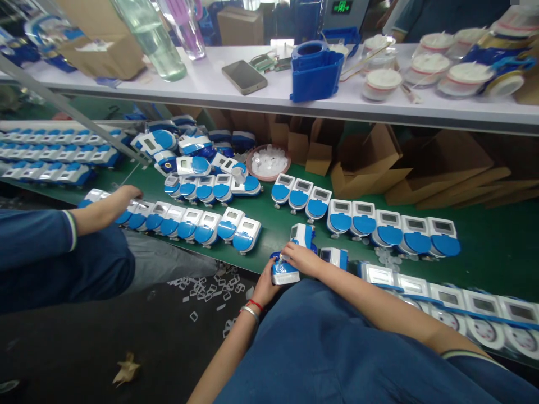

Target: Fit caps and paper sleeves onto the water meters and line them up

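1. The left hand [263, 289] cups a blue-and-white meter unit [285, 270] from below at the near edge of the green surface [484, 247], fingers curled around its body, seemingly to steady it
2. The right hand [300, 257] rests on top of that same unit, fingertips pinched together on a small part at its upper face; the unit sits between the two hands, touching both
3. Just behind them another meter [304, 233] stands tilted, and a row of finished-looking meters [381, 280] runs rightward along the edge
4. At the left, a co-worker's hand [126, 196] lies on a further row of meters [189, 224]
5. Farther back sits a dish of clear caps [268, 161]; on the white shelf [210, 84] above lie a phone [244, 76] and a blue housing [315, 70]
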Motion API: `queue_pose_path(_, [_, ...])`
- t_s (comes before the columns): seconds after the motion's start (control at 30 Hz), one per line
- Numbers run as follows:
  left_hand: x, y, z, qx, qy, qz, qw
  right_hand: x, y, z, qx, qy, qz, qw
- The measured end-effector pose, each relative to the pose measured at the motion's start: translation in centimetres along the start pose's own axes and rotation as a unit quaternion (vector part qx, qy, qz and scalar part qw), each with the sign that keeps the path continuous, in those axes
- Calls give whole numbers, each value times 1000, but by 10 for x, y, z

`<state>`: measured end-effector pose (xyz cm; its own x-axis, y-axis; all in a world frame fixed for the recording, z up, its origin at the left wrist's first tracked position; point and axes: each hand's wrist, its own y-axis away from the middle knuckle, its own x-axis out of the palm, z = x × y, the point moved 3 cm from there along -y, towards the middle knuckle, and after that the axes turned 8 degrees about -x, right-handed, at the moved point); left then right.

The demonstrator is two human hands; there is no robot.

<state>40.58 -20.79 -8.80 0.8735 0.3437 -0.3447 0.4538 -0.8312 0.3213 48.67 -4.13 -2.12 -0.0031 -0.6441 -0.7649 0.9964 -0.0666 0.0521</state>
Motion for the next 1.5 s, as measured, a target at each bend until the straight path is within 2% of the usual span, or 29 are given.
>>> queue_pose_path(0.33, [1, -4, 2, 15, -43, 8, 999, 0, -5, 5, 60, 98, 68, 991])
queue_pose_path(0.4, [3, -5, 2, 18, -55, 12, 998, 1, -7, 6, 89, 103, 66, 988])
queue_pose_path(0.53, [4, -6, 2, 22, -56, 5, 998, 5, -9, 3, 195, 98, 57, 974])
queue_pose_path(0.63, [5, -6, 1, 22, -52, 6, 998, 5, -9, 0, 228, 110, 75, 965])
queue_pose_path(0.7, [4, -6, 0, 12, -44, 5, 999, 2, -7, 0, 219, 119, 66, 966])
queue_pose_path(0.77, [3, -6, -1, -2, -31, 1, 1000, -3, -6, 1, 177, 113, 50, 976])
queue_pose_path(0.87, [0, -6, -5, -18, -19, -7, 1000, -5, -6, 5, 130, 95, 67, 985])
queue_pose_path(1.0, [-4, -6, -11, -29, -23, -11, 999, -4, -9, 8, 177, 126, 107, 970])
queue_pose_path(1.13, [-6, -7, -14, -32, -19, -12, 999, -7, -19, 12, 145, 148, 81, 975])
queue_pose_path(1.2, [-5, -8, -12, -39, -14, -10, 999, -9, -23, 9, 158, 135, 92, 974])
queue_pose_path(1.27, [-5, -9, -8, -48, -7, -5, 999, -9, -24, 3, 198, 110, 103, 969])
queue_pose_path(1.33, [-8, -12, -2, -61, 5, 2, 998, -8, -21, -4, 222, 68, 81, 969])
queue_pose_path(1.4, [-14, -19, 3, -75, 22, 10, 997, -3, -14, -9, 186, -5, 33, 982])
queue_pose_path(1.5, [-30, -36, 7, -81, 51, 32, 995, 11, -5, -15, 81, -127, -28, 988])
